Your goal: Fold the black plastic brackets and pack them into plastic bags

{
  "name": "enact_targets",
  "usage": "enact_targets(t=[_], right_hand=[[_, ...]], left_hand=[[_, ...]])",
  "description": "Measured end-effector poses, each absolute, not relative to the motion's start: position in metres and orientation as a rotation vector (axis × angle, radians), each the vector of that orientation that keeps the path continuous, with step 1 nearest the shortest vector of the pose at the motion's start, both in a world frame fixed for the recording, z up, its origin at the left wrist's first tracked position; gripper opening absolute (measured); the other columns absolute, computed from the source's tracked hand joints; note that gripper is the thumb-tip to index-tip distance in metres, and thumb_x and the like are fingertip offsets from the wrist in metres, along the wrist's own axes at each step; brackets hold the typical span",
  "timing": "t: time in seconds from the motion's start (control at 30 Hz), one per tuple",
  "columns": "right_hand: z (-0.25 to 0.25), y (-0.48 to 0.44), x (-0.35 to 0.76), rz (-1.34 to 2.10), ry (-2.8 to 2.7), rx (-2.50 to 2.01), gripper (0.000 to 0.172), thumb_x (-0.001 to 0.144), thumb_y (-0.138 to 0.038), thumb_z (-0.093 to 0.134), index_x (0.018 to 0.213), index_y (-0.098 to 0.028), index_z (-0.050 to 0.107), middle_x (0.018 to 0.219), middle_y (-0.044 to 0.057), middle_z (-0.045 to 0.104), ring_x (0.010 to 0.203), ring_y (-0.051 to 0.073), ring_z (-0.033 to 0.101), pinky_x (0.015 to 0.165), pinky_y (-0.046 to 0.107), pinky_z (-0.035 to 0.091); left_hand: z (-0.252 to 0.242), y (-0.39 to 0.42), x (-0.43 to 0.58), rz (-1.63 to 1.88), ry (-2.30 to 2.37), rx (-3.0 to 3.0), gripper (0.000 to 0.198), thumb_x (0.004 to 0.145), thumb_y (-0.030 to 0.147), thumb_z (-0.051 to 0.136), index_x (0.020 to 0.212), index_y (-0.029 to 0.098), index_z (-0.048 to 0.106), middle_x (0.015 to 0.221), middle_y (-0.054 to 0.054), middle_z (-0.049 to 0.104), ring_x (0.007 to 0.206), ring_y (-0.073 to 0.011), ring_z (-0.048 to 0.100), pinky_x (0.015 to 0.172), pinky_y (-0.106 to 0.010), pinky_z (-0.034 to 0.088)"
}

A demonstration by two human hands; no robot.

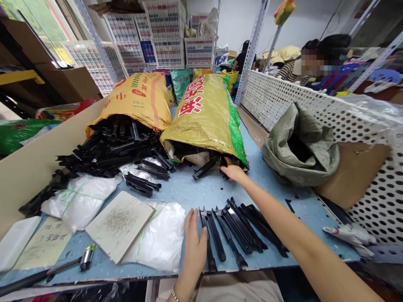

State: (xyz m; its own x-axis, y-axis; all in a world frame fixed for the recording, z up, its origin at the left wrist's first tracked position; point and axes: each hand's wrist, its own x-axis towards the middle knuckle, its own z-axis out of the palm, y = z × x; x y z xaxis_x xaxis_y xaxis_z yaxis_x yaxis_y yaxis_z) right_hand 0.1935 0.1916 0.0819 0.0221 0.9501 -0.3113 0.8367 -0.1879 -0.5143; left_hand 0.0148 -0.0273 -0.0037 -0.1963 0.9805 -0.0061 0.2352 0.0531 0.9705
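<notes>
My right hand (233,170) reaches into the mouth of a yellow-green woven sack (204,121), touching black plastic parts there. Most of its fingers are hidden, so I cannot tell whether it grips one. One long black part (206,167) sticks out of the sack beside it. My left hand (194,244) lies open on the table, fingers stretched out, at the left end of a row of long black plastic parts (234,228). Some of these parts have forked ends. To the left of this hand lies a stack of clear plastic bags (163,239).
An orange sack (135,100) spills a heap of black parts (110,147) at the left. Nearby are a tied bag bundle (82,199), a square board (119,224) and a hammer-like tool (86,258). At right, a grey-green sack (299,147) leans against a perforated panel (371,138). People sit behind.
</notes>
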Motion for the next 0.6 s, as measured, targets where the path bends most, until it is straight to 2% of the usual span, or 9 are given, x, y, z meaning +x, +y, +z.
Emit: enact_targets(t=[0.1,0.17,0.23,0.33,0.43,0.5,0.6], right_hand=[[0.087,0.157,0.208,1.036,-1.811,-1.975,0.057,0.093,-0.031,0.017,0.148,-0.017,0.010,0.095,0.010,0.068,0.080,0.021,0.068,0.065,0.031,0.051],[0.088,0.120,0.210,1.157,-1.780,-1.796,0.056,0.093,-0.029,0.014,0.148,-0.023,0.006,0.095,0.005,0.066,0.081,0.019,0.067,0.062,0.030,0.051],[0.088,0.077,0.206,1.319,-1.748,-1.452,0.055,0.093,-0.030,0.023,0.146,-0.025,0.011,0.093,0.003,0.063,0.081,0.019,0.065,0.066,0.032,0.051],[0.091,0.027,0.197,1.374,-1.904,-1.169,0.046,0.093,-0.033,0.040,0.137,-0.025,0.030,0.097,0.004,0.061,0.087,0.019,0.061,0.076,0.033,0.049],[0.097,0.014,0.196,1.184,-2.052,-1.261,0.022,0.096,-0.039,0.039,0.107,-0.024,0.050,0.085,0.002,0.061,0.074,0.017,0.058,0.069,0.031,0.045],[0.100,0.024,0.196,0.913,-2.074,-1.338,0.026,0.098,-0.043,0.034,0.094,-0.023,0.051,0.080,0.002,0.059,0.072,0.018,0.055,0.069,0.032,0.043],[0.098,0.047,0.191,0.591,-2.139,-1.244,0.032,0.096,-0.048,0.035,0.090,-0.022,0.052,0.086,0.007,0.058,0.082,0.022,0.053,0.075,0.035,0.042]], left_hand=[[0.014,-0.022,0.000,1.312,1.466,1.110,0.048,0.089,0.036,0.052,0.134,0.022,0.047,0.142,-0.013,0.043,0.133,-0.0276,0.040,0.113,-0.048,0.029],[0.031,-0.014,0.000,1.341,1.340,0.959,0.047,0.086,0.040,0.057,0.129,0.022,0.051,0.134,-0.013,0.051,0.125,-0.0259,0.050,0.110,-0.044,0.035],[0.048,-0.004,0.009,1.353,1.135,0.788,0.052,0.082,0.045,0.063,0.127,0.021,0.051,0.129,-0.012,0.056,0.120,-0.0250,0.055,0.107,-0.042,0.038],[0.067,0.009,0.024,1.307,0.858,0.569,0.053,0.080,0.050,0.064,0.122,0.019,0.054,0.121,-0.012,0.062,0.107,-0.0242,0.062,0.095,-0.039,0.047],[0.076,0.009,0.030,1.221,0.874,0.550,0.038,0.079,0.045,0.067,0.104,0.016,0.062,0.094,-0.006,0.068,0.081,-0.0178,0.065,0.076,-0.030,0.051],[0.078,0.003,0.031,1.169,0.922,0.607,0.033,0.078,0.042,0.069,0.097,0.016,0.064,0.082,-0.003,0.066,0.069,-0.0138,0.061,0.066,-0.025,0.049],[0.078,-0.004,0.032,1.109,0.957,0.644,0.036,0.077,0.047,0.067,0.097,0.016,0.064,0.077,-0.002,0.064,0.063,-0.0130,0.058,0.059,-0.024,0.047]])
